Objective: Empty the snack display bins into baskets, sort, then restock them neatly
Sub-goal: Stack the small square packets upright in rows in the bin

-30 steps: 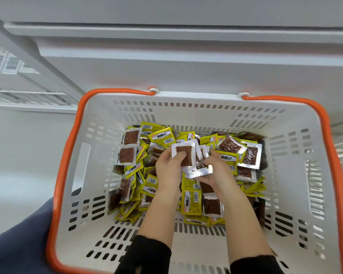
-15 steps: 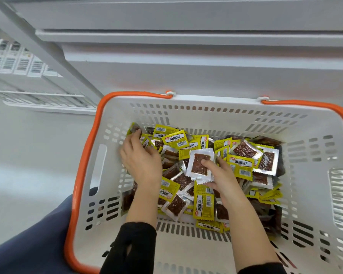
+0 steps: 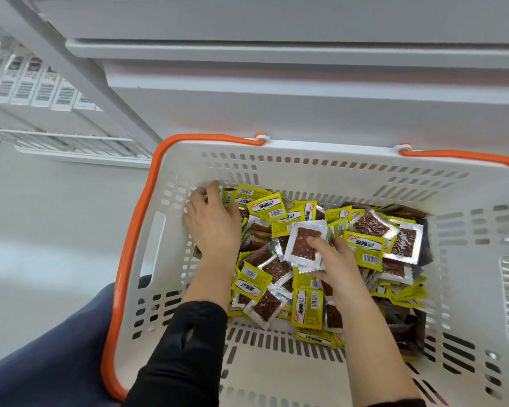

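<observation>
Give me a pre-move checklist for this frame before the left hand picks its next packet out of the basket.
1. Right hand grips the clear-faced packet stack: ok.
2. Left hand free to pick: ok, fingers lie on the pile at the far left corner.
3. Yellow packets within the left hand's reach: ok.
4. White basket steady: cannot tell.
5. How many packets the stack holds: cannot tell.

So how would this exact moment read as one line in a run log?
stage: sorting in basket | right hand: holds clear-faced packets | left hand: reaching into pile, far-left corner
</observation>
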A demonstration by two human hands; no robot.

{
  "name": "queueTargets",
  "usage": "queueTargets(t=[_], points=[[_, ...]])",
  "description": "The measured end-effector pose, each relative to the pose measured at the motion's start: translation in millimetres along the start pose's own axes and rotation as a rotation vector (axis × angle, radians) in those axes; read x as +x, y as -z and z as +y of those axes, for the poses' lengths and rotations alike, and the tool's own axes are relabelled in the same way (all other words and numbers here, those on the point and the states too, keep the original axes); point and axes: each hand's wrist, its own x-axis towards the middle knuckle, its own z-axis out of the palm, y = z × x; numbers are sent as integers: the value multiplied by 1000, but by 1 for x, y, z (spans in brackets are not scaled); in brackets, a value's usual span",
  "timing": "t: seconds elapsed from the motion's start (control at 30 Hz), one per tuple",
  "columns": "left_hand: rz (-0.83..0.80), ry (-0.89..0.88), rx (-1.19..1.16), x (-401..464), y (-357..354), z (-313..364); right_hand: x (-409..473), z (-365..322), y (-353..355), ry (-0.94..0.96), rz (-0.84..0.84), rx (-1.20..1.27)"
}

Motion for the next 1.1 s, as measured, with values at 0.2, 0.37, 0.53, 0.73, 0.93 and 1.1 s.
queueTargets(t=[0.2, 0.37, 0.53, 0.73, 0.93, 1.1], points=[[-89, 58, -3, 3, -6, -1, 0, 1, -2, -13, 2, 21], [88, 52, -474, -28, 23, 20, -2, -3, -2, 11, 2, 64], [-182, 262, -1031, -72, 33, 79, -9, -11, -2, 75, 44, 230], [-521, 398, -1052, -46, 35, 71, -8, -15, 9, 131, -25, 320], [-686, 1, -563, -15, 47, 50, -10, -20, 16, 116, -118, 126], [-626, -151, -453, -11, 49, 62, -14, -23, 13, 112, -234, -5]])
